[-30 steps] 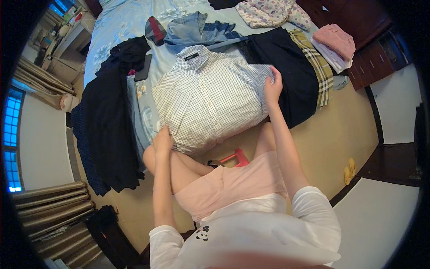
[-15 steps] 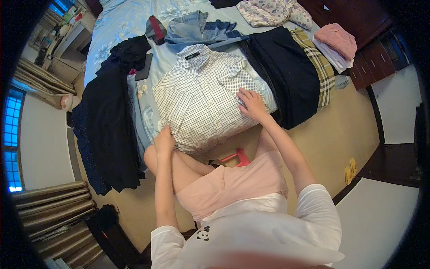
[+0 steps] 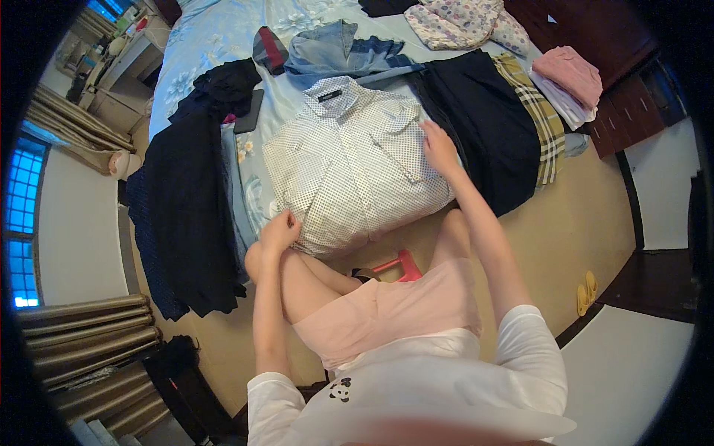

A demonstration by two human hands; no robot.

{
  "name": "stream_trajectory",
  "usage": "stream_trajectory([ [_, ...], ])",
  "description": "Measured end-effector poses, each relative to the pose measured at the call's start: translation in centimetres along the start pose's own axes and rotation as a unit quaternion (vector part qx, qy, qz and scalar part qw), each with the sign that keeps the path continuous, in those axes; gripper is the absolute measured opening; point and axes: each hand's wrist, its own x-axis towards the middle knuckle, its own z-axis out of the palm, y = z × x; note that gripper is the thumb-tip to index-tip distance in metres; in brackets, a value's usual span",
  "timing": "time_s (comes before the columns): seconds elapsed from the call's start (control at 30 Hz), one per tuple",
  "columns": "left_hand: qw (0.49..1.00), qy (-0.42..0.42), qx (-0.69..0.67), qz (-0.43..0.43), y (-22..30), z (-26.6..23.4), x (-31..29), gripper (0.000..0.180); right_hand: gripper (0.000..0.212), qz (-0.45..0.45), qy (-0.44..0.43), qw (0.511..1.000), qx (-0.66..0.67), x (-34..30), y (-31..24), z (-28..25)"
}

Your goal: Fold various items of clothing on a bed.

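A white button-up shirt with small dark dots (image 3: 349, 178) lies face up on the bed's near edge, collar toward the far side. Its sleeve on the right is folded in over the front. At the shirt's lower left corner, my left hand (image 3: 280, 233) is closed with curled fingers on the fabric. Along the shirt's right side, my right hand (image 3: 442, 150) has its fingers drawn together on the edge beside the folded sleeve. Its fingertips are partly hidden.
Dark garments (image 3: 190, 201) hang over the bed's edge on the left. Black trousers (image 3: 494, 134) and a plaid cloth (image 3: 547, 141) lie right, near a folded pink garment (image 3: 569, 74). Beyond the collar is a denim garment (image 3: 338, 56). A red plastic stool (image 3: 405, 265) stands below.
My right hand has moved from lying spread on the shirt's lower right to its right edge, farther up. The sleeve there lies flatter. My left hand stays at the lower left corner.
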Motion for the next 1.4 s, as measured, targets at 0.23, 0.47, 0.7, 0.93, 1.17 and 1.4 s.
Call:
stream_trajectory([
  [0.23, 0.989, 0.122, -0.079, -0.026, -2.7, -3.1, 7.3, 0.028, 0.048, 0.004, -0.121, 0.992, 0.045, 7.6, 3.8, 0.4],
  [0.47, 0.911, 0.171, -0.329, -0.181, -6.3, -0.6, 14.8, 0.045, 0.029, 0.03, -0.329, 0.939, -0.098, 12.1, 3.5, 0.7],
  [0.7, 0.925, 0.233, -0.253, -0.163, -5.4, -1.3, 15.9, 0.022, 0.019, -0.048, -0.198, 0.92, -0.335, 14.2, 2.5, -1.3],
  [0.93, 0.887, 0.23, -0.363, -0.167, -9.2, -0.2, 15.9, 0.023, 0.03, -0.037, -0.124, 0.963, -0.236, 11.5, 0.8, 1.9],
  [1.17, 0.842, -0.062, -0.491, -0.216, -3.6, -3.0, 8.6, 0.034, 0.034, -0.04, 0.059, 0.995, -0.076, -3.0, -2.3, 2.0],
  [1.4, 0.984, 0.074, -0.075, -0.141, -0.6, -2.0, 3.8, 0.051, 0.044, 0.035, -0.005, 0.99, -0.139, -13.0, -1.4, 0.2],
])
